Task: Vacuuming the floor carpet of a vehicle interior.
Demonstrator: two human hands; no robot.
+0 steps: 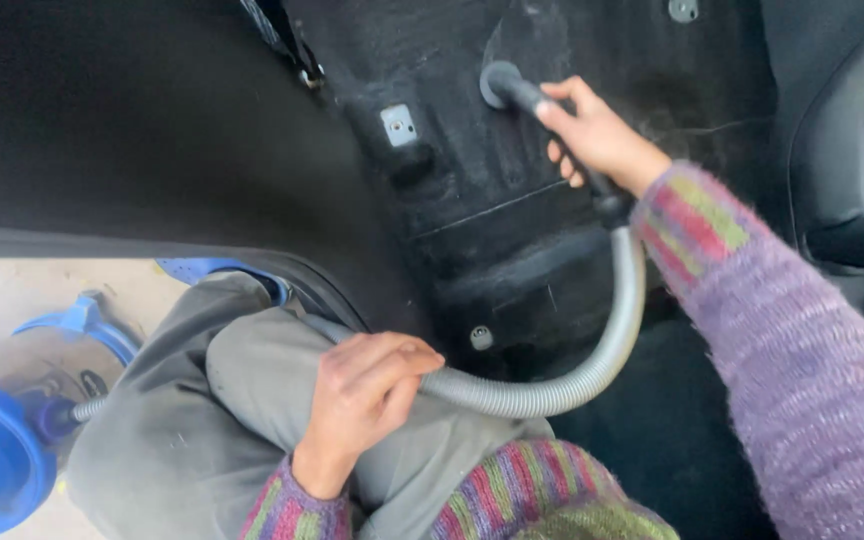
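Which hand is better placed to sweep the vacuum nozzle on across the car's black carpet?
Probably the right hand: it grips the nozzle on the carpet. The left hand holds the grey hose further back.

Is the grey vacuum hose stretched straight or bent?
Bent. The grey hose curves in a U from under the left hand up to the nozzle in the right hand.

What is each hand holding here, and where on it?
The right hand grips the black vacuum nozzle on its tube, just behind the tip. The left hand closes over the grey ribbed hose mid-length.
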